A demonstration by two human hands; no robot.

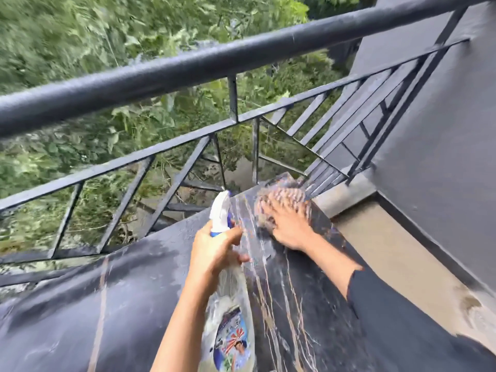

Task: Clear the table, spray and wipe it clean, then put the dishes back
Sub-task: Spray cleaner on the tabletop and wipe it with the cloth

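Head view. Grips the neck of the clear spray bottle (230, 326) with the left hand (214, 251), fingers curled round it, white nozzle pointing up and away. Presses the right hand (291, 228), fingers straight and spread, flat on a pinkish cloth (280, 200), blurred, just ahead and to the right of the left hand. Holds both hands apart, above the dark veined table (120, 296). Beyond the hands, a dark metal railing (161, 73) and green leaves (80, 36); to the right of the right hand, a grey wall (429, 130).
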